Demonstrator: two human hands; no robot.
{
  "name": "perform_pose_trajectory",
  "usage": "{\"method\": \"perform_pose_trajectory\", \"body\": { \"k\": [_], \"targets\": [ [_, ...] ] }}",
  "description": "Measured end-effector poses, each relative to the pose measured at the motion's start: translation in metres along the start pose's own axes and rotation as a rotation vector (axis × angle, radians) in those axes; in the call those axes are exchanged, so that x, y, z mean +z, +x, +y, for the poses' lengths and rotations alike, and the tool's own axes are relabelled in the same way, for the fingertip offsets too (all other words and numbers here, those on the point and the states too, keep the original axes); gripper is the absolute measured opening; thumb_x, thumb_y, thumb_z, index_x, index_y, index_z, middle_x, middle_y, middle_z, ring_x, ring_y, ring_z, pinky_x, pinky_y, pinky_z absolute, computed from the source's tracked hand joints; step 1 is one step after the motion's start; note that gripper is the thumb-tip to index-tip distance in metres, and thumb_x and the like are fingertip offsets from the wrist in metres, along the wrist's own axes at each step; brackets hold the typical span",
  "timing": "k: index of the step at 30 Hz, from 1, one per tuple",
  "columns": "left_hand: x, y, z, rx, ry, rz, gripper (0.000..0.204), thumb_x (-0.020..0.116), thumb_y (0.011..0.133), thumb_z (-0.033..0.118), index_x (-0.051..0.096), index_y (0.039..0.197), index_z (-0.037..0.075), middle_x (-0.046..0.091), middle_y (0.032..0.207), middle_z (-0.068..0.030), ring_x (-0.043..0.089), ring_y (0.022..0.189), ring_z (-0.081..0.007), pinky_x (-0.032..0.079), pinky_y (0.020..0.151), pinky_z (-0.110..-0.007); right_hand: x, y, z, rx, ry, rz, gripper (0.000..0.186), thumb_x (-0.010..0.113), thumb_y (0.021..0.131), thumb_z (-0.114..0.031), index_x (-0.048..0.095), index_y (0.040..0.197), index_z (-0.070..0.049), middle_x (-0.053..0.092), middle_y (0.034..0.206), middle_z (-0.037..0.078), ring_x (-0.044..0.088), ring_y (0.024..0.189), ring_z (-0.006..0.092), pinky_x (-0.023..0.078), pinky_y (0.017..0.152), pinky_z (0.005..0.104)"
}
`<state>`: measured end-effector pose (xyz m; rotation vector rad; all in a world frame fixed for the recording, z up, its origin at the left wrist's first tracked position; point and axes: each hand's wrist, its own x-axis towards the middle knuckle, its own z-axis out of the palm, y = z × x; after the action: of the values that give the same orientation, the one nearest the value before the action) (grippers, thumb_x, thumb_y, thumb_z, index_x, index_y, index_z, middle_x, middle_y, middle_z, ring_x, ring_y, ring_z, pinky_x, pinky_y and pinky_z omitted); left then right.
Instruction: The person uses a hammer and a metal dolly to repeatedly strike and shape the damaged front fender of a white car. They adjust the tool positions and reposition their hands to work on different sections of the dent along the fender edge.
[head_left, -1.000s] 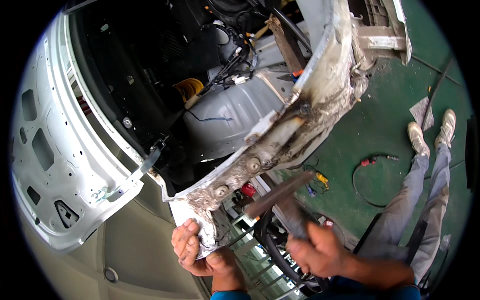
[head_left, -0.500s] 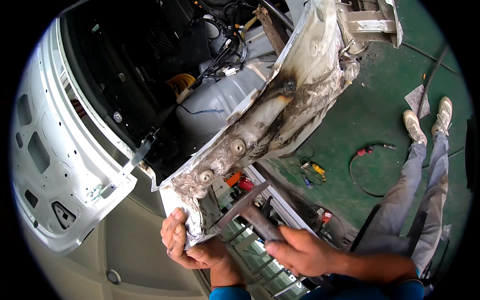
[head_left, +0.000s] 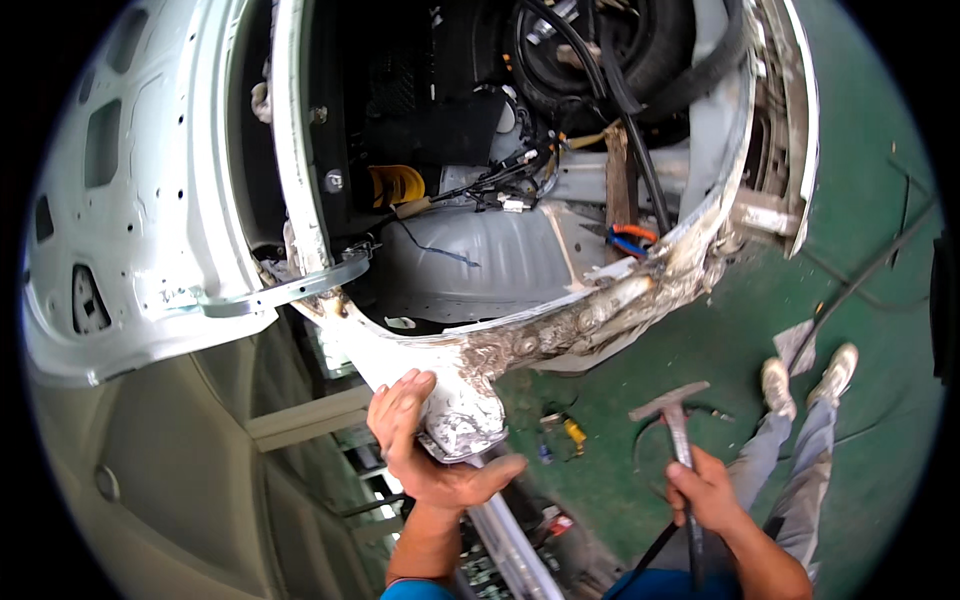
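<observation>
My right hand is wrapped round the handle of a hammer, a narrow T-shaped head on a straight shaft. The hammer is held up, apart from the car body. My left hand lies against the crumpled corner of a whitish car body panel. Its fingers are stretched along the panel's left side, and its thumb sticks out to the right under the lower edge. Bare, scuffed metal and brown grime run from that corner along the damaged rear edge.
A raised pale lid or door stands at the left. Inside the car body are a tyre, loose wiring, a wooden piece and orange-and-blue pliers. A yellow tool and cables lie on the green floor.
The hammer has drawn back from the panel corner, to the right. My left hand has loosened from its pinch on the corner and spread out. The view has shifted, showing more of the car's inside.
</observation>
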<state>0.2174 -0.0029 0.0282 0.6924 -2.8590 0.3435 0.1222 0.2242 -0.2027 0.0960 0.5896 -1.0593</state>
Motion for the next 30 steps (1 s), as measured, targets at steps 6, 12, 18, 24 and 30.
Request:
{"method": "perform_pose_trajectory", "body": {
  "k": [6,12,18,24,30],
  "targets": [
    [-0.007,0.011,0.011,-0.070,0.113,-0.064,0.069,0.097,0.057,0.040,0.060,0.105,0.008,0.068,0.109,-0.0117,0.066,0.100,-0.0337,0.042,0.097,-0.055,-0.052,-0.032,-0.007,0.088,-0.124,0.297,0.022,0.059,0.101,-0.020,0.048,0.098,-0.002,0.053,0.063,0.005,0.051,0.045,0.0139,0.045,0.039,0.0295],
    [-0.004,0.014,0.011,-0.064,0.109,-0.016,0.063,0.092,0.060,0.039,0.061,0.105,0.008,0.071,0.099,-0.0114,0.068,0.091,-0.0328,0.045,0.091,-0.052,-0.047,-0.041,-0.026,0.052,-0.225,0.342,0.019,0.061,0.099,-0.016,0.049,0.094,-0.002,0.053,0.063,0.005,0.050,0.046,0.0130,0.045,0.041,0.0297],
    [-0.008,0.014,0.011,-0.107,0.063,-0.040,0.069,0.095,0.058,0.047,0.060,0.106,0.010,0.070,0.103,-0.0091,0.067,0.094,-0.0310,0.043,0.092,-0.053,-0.021,-0.046,-0.049,0.010,-0.344,0.283,0.017,0.066,0.097,-0.011,0.053,0.095,-0.001,0.056,0.066,0.003,0.055,0.051,0.0110,0.046,0.046,0.0272],
    [-0.017,0.011,0.006,-0.155,0.019,-0.122,0.059,0.091,0.064,0.052,0.064,0.098,0.013,0.070,0.102,-0.0032,0.062,0.106,-0.0243,0.035,0.099,-0.047,0.017,-0.059,-0.096,-0.101,-0.509,0.181,0.021,0.069,0.097,-0.015,0.055,0.091,-0.002,0.058,0.066,0.002,0.058,0.055,0.0103,0.046,0.051,0.0272],
    [-0.016,0.009,0.003,-0.160,0.006,-0.143,0.050,0.087,0.069,0.053,0.067,0.094,0.014,0.071,0.102,-0.0033,0.063,0.105,-0.0225,0.034,0.100,-0.045,0.052,-0.052,-0.143,-0.168,-0.644,0.216,0.023,0.072,0.095,-0.020,0.058,0.096,-0.002,0.056,0.063,0.001,0.054,0.056,0.0075,0.043,0.051,0.0268]
  ]
}}
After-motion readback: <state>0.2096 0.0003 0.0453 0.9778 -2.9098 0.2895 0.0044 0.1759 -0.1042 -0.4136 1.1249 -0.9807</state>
